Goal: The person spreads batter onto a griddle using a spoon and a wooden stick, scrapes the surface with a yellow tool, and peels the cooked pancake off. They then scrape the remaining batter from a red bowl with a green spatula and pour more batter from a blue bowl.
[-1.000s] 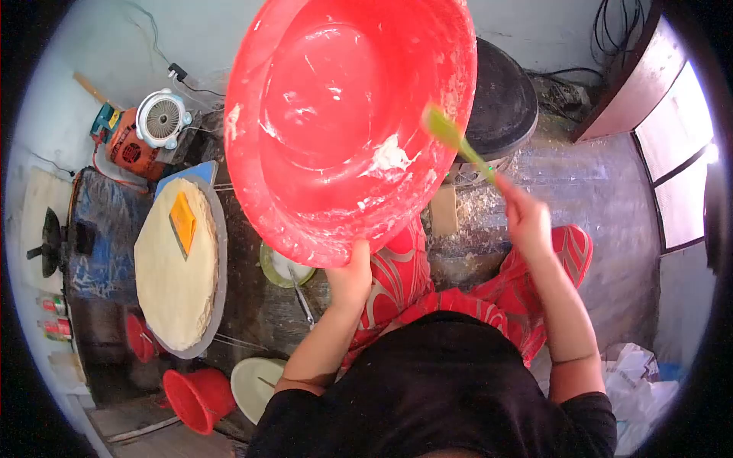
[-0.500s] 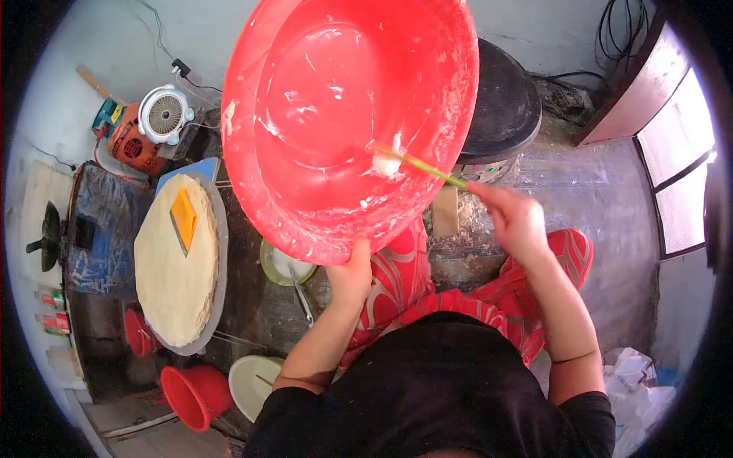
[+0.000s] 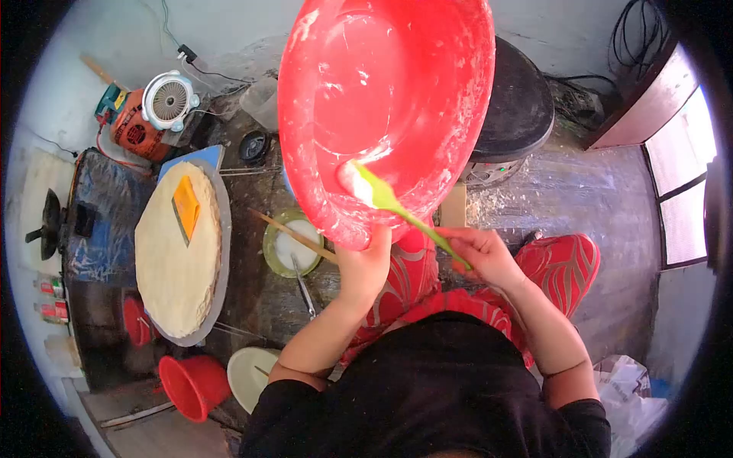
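My left hand [image 3: 363, 265] grips the near rim of a large red basin [image 3: 450, 107], tilted so its inside faces me. White smears coat the basin's walls. My right hand [image 3: 485, 259] is closed around the handle of a lime-green spatula [image 3: 382, 197], whose blade carries a lump of white paste [image 3: 353, 183] low inside the basin. Beside my left wrist, a green bowl [image 3: 269, 252] holds white liquid and a metal-handled tool [image 3: 304, 294]. A wooden stick [image 3: 294, 235] extends over that bowl toward my left hand; where it ends is hidden.
At left, a large pale round slab [image 3: 172, 282] bears a yellow-and-grey piece [image 3: 185, 208]. Below it stand a red bucket [image 3: 191, 389] and a pale bowl [image 3: 248, 370]. A black-topped stool [image 3: 515, 99] is behind the basin. A white fan [image 3: 169, 101] sits at the upper left.
The basin has shifted right and tilted differently, uncovering more of the green bowl and the stick. My right hand has come lower and left, and the spatula blade now shows broadside with paste on it.
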`<state>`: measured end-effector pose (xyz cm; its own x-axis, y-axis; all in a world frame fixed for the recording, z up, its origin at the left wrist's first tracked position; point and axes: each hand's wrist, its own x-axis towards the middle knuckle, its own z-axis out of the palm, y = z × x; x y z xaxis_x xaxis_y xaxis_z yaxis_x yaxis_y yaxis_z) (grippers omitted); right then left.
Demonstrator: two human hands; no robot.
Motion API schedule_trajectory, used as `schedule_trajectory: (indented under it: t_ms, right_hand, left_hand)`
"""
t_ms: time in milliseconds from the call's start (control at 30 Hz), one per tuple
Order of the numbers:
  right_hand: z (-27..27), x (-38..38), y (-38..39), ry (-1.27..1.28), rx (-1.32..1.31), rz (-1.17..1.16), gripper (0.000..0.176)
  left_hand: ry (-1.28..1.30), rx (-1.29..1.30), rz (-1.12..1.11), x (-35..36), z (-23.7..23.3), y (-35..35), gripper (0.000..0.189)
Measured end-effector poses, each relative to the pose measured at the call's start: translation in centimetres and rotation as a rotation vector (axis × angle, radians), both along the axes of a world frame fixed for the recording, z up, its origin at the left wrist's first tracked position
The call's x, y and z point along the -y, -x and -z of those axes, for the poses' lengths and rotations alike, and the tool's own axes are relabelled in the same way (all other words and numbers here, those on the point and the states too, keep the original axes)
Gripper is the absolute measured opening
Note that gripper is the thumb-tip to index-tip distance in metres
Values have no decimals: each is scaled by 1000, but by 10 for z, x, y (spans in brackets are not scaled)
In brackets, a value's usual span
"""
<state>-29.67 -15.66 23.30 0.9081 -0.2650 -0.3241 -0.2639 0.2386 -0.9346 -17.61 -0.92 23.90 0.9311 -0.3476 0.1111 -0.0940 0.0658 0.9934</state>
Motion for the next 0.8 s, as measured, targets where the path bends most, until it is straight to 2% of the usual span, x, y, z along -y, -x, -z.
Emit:
schedule_trajectory:
  t_ms: [33,100,167,233,267,300,367,400,433,467,500,567,600,700,733,800]
  right_hand:
    - [-9,-2,-3,-2,5,-6,25]
    - [-27,-1,-14,-529,-141,-103,27]
    - [-45,-3,-26,-602,-183,-100,27]
    - [-67,-1,-38,-592,-66,-45,26]
    - [-83,-2,-49,-406,-33,5,26]
    - [-89,0,-59,-401,-33,-11,26]
    - [-98,4,-78,-68,167,99,26]
    - [-97,9,-86,129,228,88,27]
    - [-94,16,-94,327,288,79,27]
    - [-90,19,-103,604,370,127,29]
    - [-84,22,-113,606,372,122,29]
    - [-73,27,-129,1033,476,199,31]
    - [-72,26,-135,1143,420,194,32]
    - [-58,26,-153,1272,410,156,31]
    - [-56,26,-158,1330,383,143,30]
    - [-51,25,-167,1314,385,154,30]
  left_hand:
    - [6,-4,2,2,-2,0,37]
    - [65,-32,-22,6,2,-6,38]
    - [128,-64,-50,6,2,-12,40]
    - [311,-233,-114,9,0,-17,35]
    - [317,-227,-128,8,-2,-23,35]
    - [365,-221,-179,6,-4,-31,37]
    - [457,-210,-279,0,-9,-46,40]
    - [446,-94,-393,-3,3,-60,37]
    - [448,-92,-401,-9,2,-68,37]
    - [342,48,-456,-16,1,-77,35]
    - [234,187,-507,-23,-1,-86,33]
    - [178,249,-600,-39,2,-103,31]
    - [117,311,-687,-47,2,-109,30]
    - [1,464,-758,-66,0,-120,30]
    - [-2,366,-731,-70,-4,-119,39]
    - [12,355,-756,-75,-1,-119,39]
